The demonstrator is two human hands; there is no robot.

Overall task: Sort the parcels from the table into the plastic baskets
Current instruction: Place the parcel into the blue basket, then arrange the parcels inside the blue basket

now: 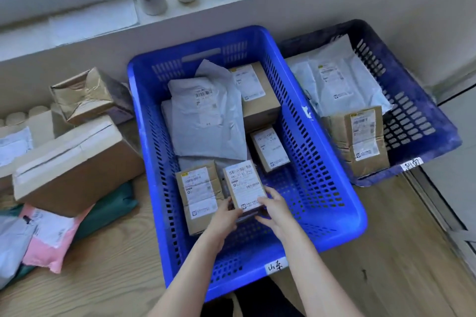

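The left hand [223,217] and the right hand [275,210] together grasp a small labelled parcel [244,187]. The left fingers curl round its near left corner and the right fingers close on its near right edge, so both hands are clasped on it. The parcel sits low inside the bright blue basket [342,234], near its front. A white shipping label covers its top, with a barcode along the far edge and a small square logo at the near corner; the print is too blurred to read. Just beside it on the left lies a brown box [199,197] whose label has a yellow strip at the top. Farther in are another small labelled box [273,149], a larger carton [258,100] and pale grey mailers [206,123] with barcodes. A white tag [277,266] on the basket's front wall bears two handwritten characters, the first looking like 山. To the right stands a dark blue basket [417,121] holding a white mailer [340,80] and a taped brown parcel [360,141]; its own tag [411,163] cannot be read. On the wooden table [116,265] to the left wait a big plain carton [74,162], a crumpled brown box [87,95], a pink mailer [51,235] and a green one [108,211].
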